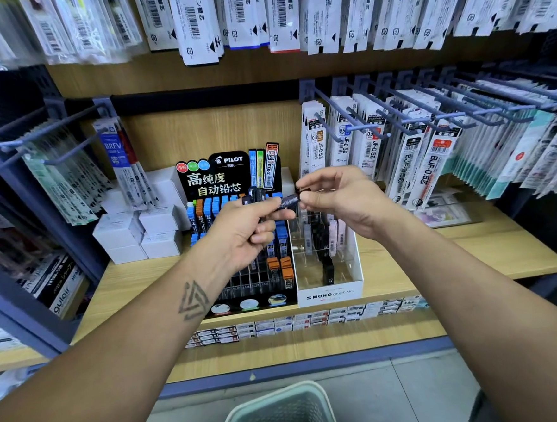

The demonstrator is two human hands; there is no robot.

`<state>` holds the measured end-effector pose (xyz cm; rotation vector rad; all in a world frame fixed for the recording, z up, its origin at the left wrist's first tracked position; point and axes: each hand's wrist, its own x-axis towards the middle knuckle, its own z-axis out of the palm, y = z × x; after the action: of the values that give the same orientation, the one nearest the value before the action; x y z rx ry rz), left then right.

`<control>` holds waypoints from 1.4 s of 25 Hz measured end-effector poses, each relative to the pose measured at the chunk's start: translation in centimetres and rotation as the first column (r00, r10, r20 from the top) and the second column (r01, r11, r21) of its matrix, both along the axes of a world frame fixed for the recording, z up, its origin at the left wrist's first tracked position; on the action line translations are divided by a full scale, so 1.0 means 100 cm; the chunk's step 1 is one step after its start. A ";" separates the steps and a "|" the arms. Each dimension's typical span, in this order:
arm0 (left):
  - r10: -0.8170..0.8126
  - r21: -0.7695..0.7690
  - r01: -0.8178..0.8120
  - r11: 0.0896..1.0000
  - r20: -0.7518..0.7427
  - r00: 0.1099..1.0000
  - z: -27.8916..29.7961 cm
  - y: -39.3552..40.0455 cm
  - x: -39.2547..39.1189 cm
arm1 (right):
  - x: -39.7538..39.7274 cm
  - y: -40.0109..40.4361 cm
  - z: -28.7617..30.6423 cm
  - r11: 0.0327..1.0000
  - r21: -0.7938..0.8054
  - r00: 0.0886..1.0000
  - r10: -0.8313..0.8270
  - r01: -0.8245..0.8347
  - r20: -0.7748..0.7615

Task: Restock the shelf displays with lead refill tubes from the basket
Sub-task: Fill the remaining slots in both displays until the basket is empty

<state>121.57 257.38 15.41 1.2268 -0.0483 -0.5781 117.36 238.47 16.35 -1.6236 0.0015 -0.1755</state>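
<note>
My left hand (250,234) grips a small bunch of dark lead refill tubes (255,196) above the shelf. One dark tube (289,200) sticks out to the right, and my right hand (339,200) pinches its end between thumb and fingers. Below my hands stand two displays: a black Pilot display (235,174) with blue and orange tubes in its slots, and a clear Mono display (330,294) with a few black and pale tubes. The pale green basket (248,414) sits on the floor at the bottom edge, with dark items inside.
White boxes (140,233) are stacked left of the Pilot display on the wooden shelf (438,259). Metal hooks (396,117) with hanging refill packs jut out on both sides at hand height. More packs hang overhead. Small boxes line the lower shelf edge (311,320).
</note>
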 end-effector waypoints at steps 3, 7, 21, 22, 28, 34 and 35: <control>-0.010 0.023 0.012 1.000 -0.048 0.999 -0.002 -0.003 -0.003 | 0.003 -0.001 0.003 0.992 0.042 0.991 -0.122 0.119 0.064; 0.067 0.055 -0.064 0.996 -0.055 0.996 -0.004 0.002 0.003 | 0.018 -0.008 0.012 0.909 -0.273 0.948 -0.295 0.316 0.116; 0.010 0.098 0.000 0.995 -0.103 0.995 -0.001 0.006 0.000 | 0.040 0.021 -0.013 0.596 -0.771 0.970 -0.216 0.224 0.115; 0.005 0.100 0.006 0.995 -0.103 0.995 -0.001 0.007 0.000 | 0.040 0.022 -0.013 0.592 -0.777 0.972 -0.205 0.214 0.112; -0.005 0.094 0.015 0.995 -0.100 0.995 0.002 0.008 -0.001 | 0.040 0.026 -0.013 0.592 -0.778 0.974 -0.195 0.211 0.116; -0.052 0.125 0.066 0.990 -0.113 0.992 0.006 0.009 -0.004 | 0.039 0.025 -0.012 0.565 -0.800 0.975 -0.194 0.203 0.111; -0.064 0.126 0.079 0.989 -0.123 0.990 0.007 0.009 -0.005 | 0.039 0.023 -0.011 0.572 -0.790 0.971 -0.205 0.220 0.122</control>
<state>121.11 258.30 16.12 1.3192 0.0468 -0.7254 121.24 240.80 15.29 -2.5489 0.1259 -0.4252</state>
